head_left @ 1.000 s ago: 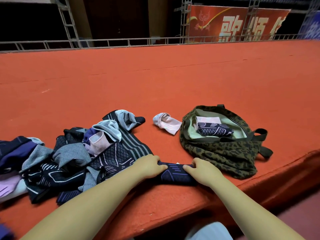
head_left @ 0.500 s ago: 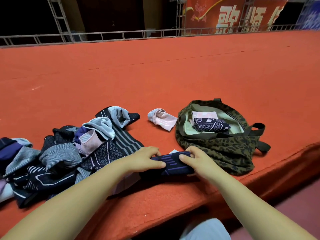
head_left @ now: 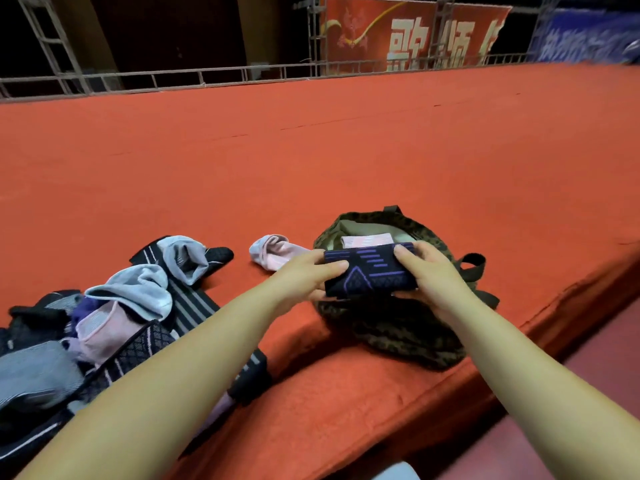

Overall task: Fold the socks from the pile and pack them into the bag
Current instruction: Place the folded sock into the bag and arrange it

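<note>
Two bare arms coming in from 6 o'clock, left hand (head_left: 304, 277) and right hand (head_left: 431, 275) bare too — no sleeves, no gloves, no rings, no watch, a bit of pale cloth at 6 o'clock — maybe clothing, too cut off to tell.

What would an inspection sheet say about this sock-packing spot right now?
Surface: red carpet, raised platform.
Job's things: folded dark sock held over the open camouflage bag; pink folded sock inside; sock pile at left.
Clutter: loose pink sock between pile and bag.
Grippers: left hand and right hand grip the dark sock's ends.
Cables: nothing seen.
Surroundings: metal railing, red banner.
</note>
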`<state>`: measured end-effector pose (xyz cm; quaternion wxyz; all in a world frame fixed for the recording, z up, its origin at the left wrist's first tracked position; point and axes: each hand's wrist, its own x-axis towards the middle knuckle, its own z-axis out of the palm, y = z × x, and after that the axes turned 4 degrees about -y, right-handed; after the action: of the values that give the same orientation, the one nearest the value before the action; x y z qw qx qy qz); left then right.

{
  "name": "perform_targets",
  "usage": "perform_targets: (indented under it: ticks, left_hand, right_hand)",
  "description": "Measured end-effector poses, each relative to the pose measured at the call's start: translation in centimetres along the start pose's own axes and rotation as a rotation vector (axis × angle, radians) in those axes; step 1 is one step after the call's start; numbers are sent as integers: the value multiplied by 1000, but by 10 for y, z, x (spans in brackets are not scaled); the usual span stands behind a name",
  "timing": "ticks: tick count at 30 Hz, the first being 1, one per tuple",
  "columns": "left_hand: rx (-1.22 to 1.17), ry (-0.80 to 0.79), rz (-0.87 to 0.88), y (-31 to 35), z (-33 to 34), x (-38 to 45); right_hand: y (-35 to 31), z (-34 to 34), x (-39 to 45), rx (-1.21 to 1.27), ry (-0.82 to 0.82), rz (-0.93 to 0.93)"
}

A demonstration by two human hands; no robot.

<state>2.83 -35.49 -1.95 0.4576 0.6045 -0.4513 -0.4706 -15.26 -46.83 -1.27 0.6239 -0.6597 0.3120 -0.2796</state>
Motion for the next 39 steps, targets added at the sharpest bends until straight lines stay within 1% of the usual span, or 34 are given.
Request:
perform_targets:
  ticks: [2, 5, 7, 9, 13, 17, 19, 21, 23, 25, 27, 29, 30, 33, 35, 37, 39]
  left_hand:
    - [31, 62, 41, 8, 15, 31]
    - [134, 137, 72, 11, 29, 72]
    - [182, 143, 55, 7, 33, 85]
    - [281, 103, -11, -2, 34, 91]
    - [440, 11, -119, -37, 29, 105]
    - [592, -85, -162, -33, 32, 92]
    - [669, -59, -225, -36, 31, 96]
    - [730, 39, -242, -39, 34, 99]
    - [703, 143, -215, -43, 37, 104]
    - [612, 239, -200, -48, 38, 108]
    - [589, 295, -210, -47, 44, 108]
    - [603, 304, -209, -44, 50, 107]
    - [607, 294, -215, -43, 51, 107]
    - [610, 277, -238, -43, 47, 104]
    - [633, 275, -249, -42, 43, 101]
    - [636, 275, -256, -41, 43, 100]
    - [618, 270, -264, -37, 44, 98]
  right_hand:
    - [-5, -20, 24, -57, 33, 71]
    - [-2, -45, 57, -276, 100, 154]
    - [5, -50, 66, -419, 103, 160]
    - [10, -53, 68, -571, 55, 150]
    - [22, -59, 70, -865, -90, 270]
    - [25, -63, 72, -1037, -236, 340]
    - [30, -63, 74, -1087, -303, 386]
    - [36, -62, 75, -1117, -299, 392]
    - [42, -62, 79, -1068, -217, 347]
    - [49, -62, 86, -938, -104, 293]
    - [52, -62, 89, -844, -15, 223]
    - [51, -62, 89, -803, 31, 170]
    - [50, -62, 89, -807, 21, 165]
    - [47, -63, 89, -923, -96, 236]
    - [44, -61, 89, -988, -111, 249]
    - [41, -57, 87, -1035, -71, 255]
    - [37, -56, 84, -1079, 8, 241]
